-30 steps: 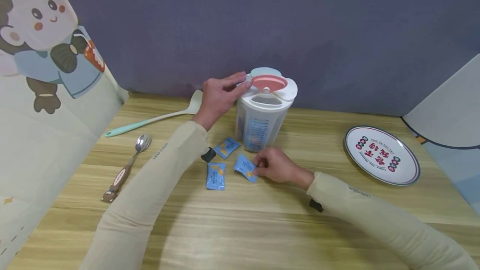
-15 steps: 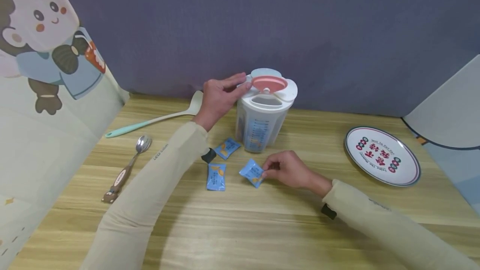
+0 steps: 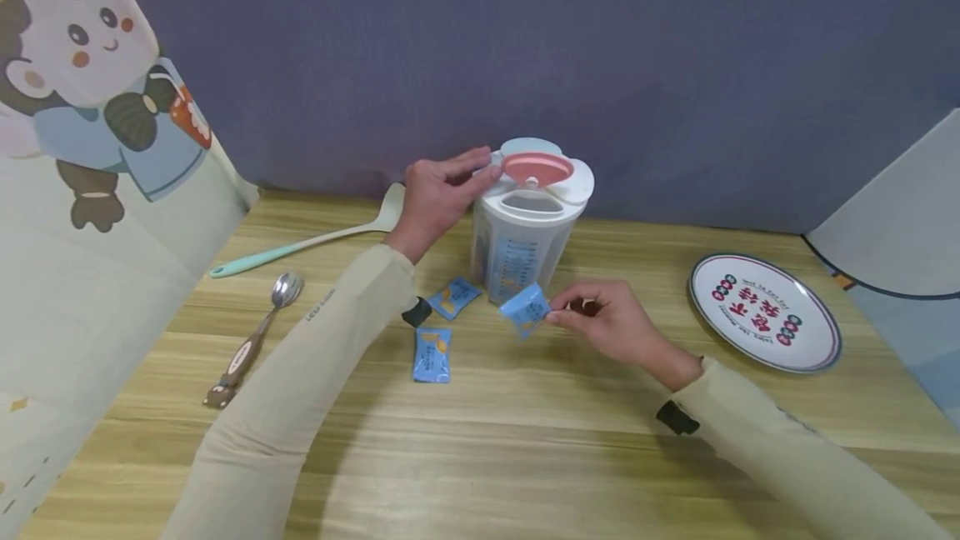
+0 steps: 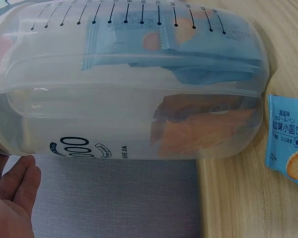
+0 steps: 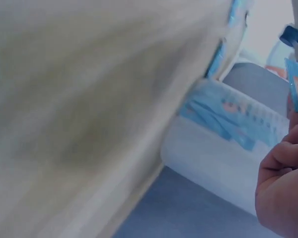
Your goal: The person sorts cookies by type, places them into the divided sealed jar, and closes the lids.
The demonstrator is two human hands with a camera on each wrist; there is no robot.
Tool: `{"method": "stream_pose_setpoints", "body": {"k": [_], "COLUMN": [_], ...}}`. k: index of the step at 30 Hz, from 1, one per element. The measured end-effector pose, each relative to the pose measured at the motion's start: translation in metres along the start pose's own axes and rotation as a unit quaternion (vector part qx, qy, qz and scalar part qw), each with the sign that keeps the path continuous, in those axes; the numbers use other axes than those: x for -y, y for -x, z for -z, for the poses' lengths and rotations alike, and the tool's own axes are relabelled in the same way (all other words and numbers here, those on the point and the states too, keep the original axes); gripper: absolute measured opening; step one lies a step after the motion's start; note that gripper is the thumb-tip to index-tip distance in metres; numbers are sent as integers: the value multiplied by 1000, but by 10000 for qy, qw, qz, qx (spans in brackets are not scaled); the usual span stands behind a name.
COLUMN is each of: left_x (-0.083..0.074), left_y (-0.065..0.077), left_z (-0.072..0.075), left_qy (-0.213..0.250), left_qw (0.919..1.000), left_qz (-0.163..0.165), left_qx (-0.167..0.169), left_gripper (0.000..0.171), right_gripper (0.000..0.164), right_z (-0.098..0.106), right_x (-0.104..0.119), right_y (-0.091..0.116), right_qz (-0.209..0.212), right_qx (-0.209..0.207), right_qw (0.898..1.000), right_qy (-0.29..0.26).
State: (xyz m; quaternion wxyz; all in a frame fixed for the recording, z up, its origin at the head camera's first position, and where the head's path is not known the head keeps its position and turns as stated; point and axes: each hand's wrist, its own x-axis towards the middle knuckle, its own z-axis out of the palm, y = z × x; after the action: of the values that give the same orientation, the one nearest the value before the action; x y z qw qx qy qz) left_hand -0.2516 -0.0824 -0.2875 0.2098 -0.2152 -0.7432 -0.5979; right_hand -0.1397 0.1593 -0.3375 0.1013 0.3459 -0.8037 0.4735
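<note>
A clear storage canister [image 3: 558, 232] with a white lid [image 3: 573, 187] stands upright at the back; its pink flap [image 3: 536, 167] is raised behind a front opening. My left hand [image 3: 438, 202] rests on the lid's left side, fingers mostly straight. With thumb and fingertips my right hand [image 3: 618, 327] pinches a blue biscuit packet [image 3: 525, 309] by its right edge, held in front of the canister's base. Through the canister's wall show blue packets [image 4: 124, 39] and an orange-brown one [image 4: 203, 129]. Two more blue biscuit packets lie on the table, one flat in front [image 3: 432, 355], one farther back [image 3: 454, 297].
On the left lie a turner with a mint handle [image 3: 300, 242] and a metal spoon with a brown bear-ended handle [image 3: 255, 336]. A white plate [image 3: 795, 298] with red lettering sits at the right. A dark grey panel [image 3: 637, 90] rises behind the table.
The right hand has picked the packet up off the table, drawn it right, then raised it toward the canister. My left hand has stayed on the lid.
</note>
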Motion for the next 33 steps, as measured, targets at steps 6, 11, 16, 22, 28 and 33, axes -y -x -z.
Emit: {"method": "stream_pose_setpoints", "body": {"k": [6,11,16,22,28,33], "left_x": [-2,-1,0,-1,1,1], "left_y": [0,0,1,0,-2,-2], "left_z": [1,1,1,1,0,-1], "left_qy": [-86,-128,-180,-188,-164,-149], "left_qw": [10000,9999,9998,9998,9998,9999], "left_qz": [-38,28,-3,-58,-70,-23], "left_qx": [-18,11,12,-6,-12,4], "left_gripper": [33,36,35,34,34,34], "right_gripper": [23,20,11,9,8,5], "right_z": [16,24,28,33,38,38], "right_x": [-4,1,6,13,21,23], "right_y": [-11,-20,-25,-36,-51,-60], "right_qz": [404,676,656,618,521,239], "right_qx": [-395,-716,-1117,-1405,-1702,-1904], "right_qw": [9980,9945,9906,9867,9838,9813], "right_qy": [-282,-358,-447,-538,-218,-121]}}
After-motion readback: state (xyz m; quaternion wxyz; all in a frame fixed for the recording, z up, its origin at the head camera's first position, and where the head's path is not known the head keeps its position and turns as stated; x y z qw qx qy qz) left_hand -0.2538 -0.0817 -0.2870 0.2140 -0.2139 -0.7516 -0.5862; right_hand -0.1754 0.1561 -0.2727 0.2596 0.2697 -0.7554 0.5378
